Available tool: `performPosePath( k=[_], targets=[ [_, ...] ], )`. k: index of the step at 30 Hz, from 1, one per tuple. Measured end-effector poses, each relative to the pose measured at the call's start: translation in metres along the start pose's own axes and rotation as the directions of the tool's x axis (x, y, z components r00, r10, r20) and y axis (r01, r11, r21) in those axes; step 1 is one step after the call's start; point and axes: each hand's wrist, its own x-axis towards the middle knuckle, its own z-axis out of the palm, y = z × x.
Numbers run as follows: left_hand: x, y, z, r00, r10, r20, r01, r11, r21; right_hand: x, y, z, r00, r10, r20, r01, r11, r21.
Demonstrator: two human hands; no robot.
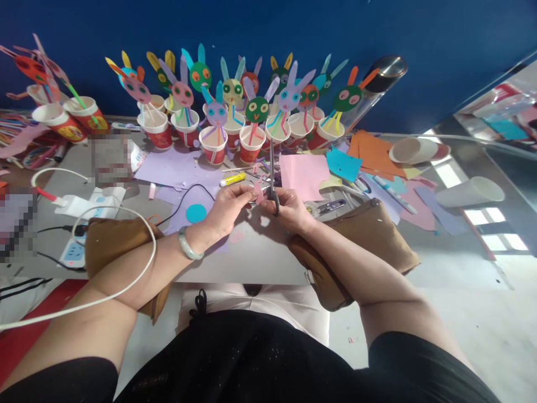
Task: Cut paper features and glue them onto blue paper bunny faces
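Note:
My left hand (233,205) pinches a small pink paper piece (259,192) above the table's near middle. Scissors (272,168) are in my right hand (289,209), its fingers closed round the handles, the blades pointing up and away from me. The two hands nearly touch, and the pink paper lies between them. Just beyond my left hand is a yellow glue stick (232,179). Pink paper sheet (304,174) rests past my right hand. A blue paper circle (196,213) lies on purple paper (178,218) to the left.
Paper cups (251,146) bearing several paper rabbit figures (257,109) line the blue wall. Brown cloth pads (369,238) lie under my forearms. A white cable (154,246) loops over my left arm near power strips (74,252). Toppled cups (472,192) lie at right.

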Motion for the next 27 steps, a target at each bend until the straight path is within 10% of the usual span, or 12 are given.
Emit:
performPosePath(
  k=[27],
  targets=[
    [0.0039, -0.0056, -0.0039, 0.998, -0.005, 0.057, 0.000, 0.995, 0.097, 0.0013, 0.0042, 0.0009, 1.000, -0.014, -0.015, 0.014, 1.000, -0.021]
  ],
)
